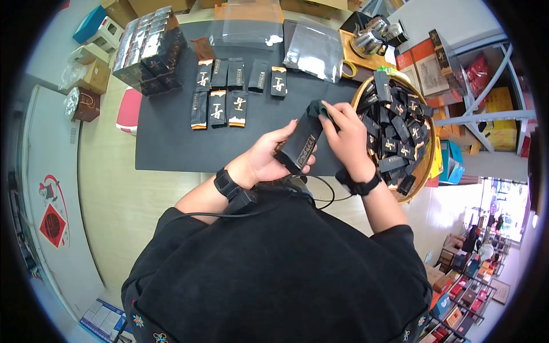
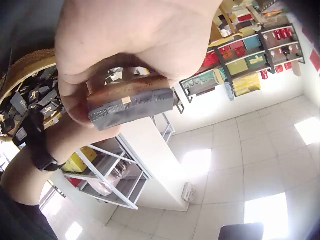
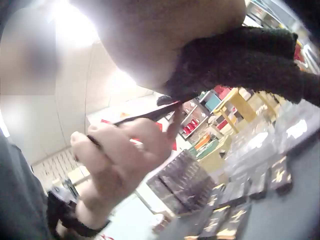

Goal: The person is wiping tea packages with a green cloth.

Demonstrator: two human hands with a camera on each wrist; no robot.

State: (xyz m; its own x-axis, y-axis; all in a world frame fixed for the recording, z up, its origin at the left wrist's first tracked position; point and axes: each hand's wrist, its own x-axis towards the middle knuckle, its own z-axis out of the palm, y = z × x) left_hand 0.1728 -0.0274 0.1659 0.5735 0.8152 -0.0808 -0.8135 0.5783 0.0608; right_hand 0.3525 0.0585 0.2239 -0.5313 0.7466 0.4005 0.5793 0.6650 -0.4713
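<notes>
My left hand (image 1: 264, 159) grips a long black packet (image 1: 301, 144) with gold lettering, held tilted above the near edge of the table. In the left wrist view the packet's end (image 2: 132, 110) shows, dark grey with a brown side. My right hand (image 1: 347, 137) pinches a dark cloth (image 1: 315, 107) against the packet's far upper end. The same cloth (image 3: 240, 62) looks black and fuzzy in the right wrist view, bunched under the hand. Farther back on the table lie several black packets (image 1: 235, 74), some with orange ends.
A round wicker basket (image 1: 425, 177) full of black packets stands at the right. At the back left rises a stack of dark boxes (image 1: 151, 51). Clear plastic sheets (image 1: 314, 51) lie along the dark table's (image 1: 166, 137) back, near a yellow tape roll (image 1: 349, 69) and metal pots (image 1: 367, 43).
</notes>
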